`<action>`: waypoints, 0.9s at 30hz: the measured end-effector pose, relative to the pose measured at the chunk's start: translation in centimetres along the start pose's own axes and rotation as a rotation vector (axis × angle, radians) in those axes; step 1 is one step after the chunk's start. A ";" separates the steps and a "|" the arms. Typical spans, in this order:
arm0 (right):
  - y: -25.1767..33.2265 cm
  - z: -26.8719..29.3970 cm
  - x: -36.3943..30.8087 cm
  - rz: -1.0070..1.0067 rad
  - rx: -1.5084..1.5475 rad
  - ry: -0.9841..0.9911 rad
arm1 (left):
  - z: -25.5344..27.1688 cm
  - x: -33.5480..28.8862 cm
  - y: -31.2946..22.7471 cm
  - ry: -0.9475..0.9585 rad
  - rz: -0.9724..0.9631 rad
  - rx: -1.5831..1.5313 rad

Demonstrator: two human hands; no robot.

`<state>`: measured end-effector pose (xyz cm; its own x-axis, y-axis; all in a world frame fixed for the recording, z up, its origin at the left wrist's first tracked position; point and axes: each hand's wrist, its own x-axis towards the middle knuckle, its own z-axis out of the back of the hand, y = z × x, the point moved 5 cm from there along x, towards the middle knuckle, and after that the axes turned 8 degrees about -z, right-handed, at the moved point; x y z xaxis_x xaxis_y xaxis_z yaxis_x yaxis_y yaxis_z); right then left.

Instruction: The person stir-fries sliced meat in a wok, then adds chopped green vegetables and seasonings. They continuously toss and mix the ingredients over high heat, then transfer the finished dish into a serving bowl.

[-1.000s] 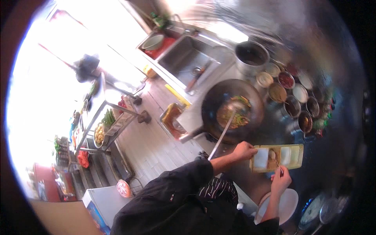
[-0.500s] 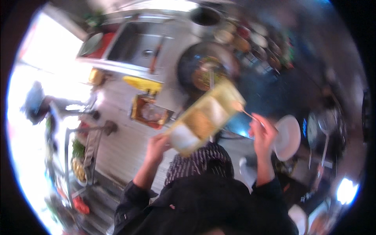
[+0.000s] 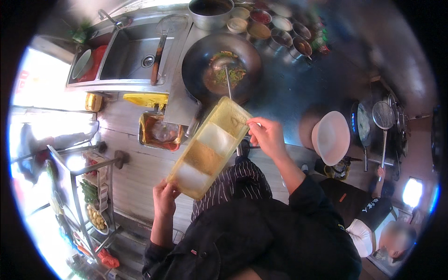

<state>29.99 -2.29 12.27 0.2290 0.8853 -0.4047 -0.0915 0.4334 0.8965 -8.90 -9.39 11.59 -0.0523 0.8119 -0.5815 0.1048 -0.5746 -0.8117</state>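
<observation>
My left hand (image 3: 165,193) is closed on the near end of a long yellowish seasoning box (image 3: 225,156). Its several compartments hold white and tan powders. At the box's far end, my right hand (image 3: 268,135) pinches the thin handle of a small spoon (image 3: 238,121), whose head is down in the end compartment. Just beyond the box sits a dark wok (image 3: 193,60) with chopped green food in it. A metal ladle (image 3: 228,79) rests in the wok, its handle passing behind the box.
Left of the wok is a steel sink (image 3: 123,56) with a wood-handled strainer (image 3: 158,58) across it. A lidded bin (image 3: 140,133) stands below. Sauce pots (image 3: 259,31) line the back. On the right are a white bowl (image 3: 333,137) and a co-worker's hand (image 3: 381,172) at a skimmer (image 3: 383,116).
The spoon has gone from above the box's edge, with tan stuff on it, into the end compartment. Both hands and the box have shifted left in view, and the box stands steeper.
</observation>
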 end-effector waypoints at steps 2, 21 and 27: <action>-1.6 -0.3 0.8 -0.105 0.123 0.044 | 0.1 -0.6 0.6 -0.018 0.022 -0.013; -1.0 -3.0 8.8 -0.315 0.650 0.206 | 0.6 -0.7 1.4 -0.249 0.010 -0.063; 3.1 -6.1 2.9 0.139 -0.008 0.268 | -0.7 -0.4 0.8 -0.225 0.003 -0.062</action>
<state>24.41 2.65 12.79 -0.0499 0.9486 -0.3126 -0.1119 0.3057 0.9455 -8.10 -10.17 11.21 -0.2716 0.7628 -0.5868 0.1658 -0.5636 -0.8093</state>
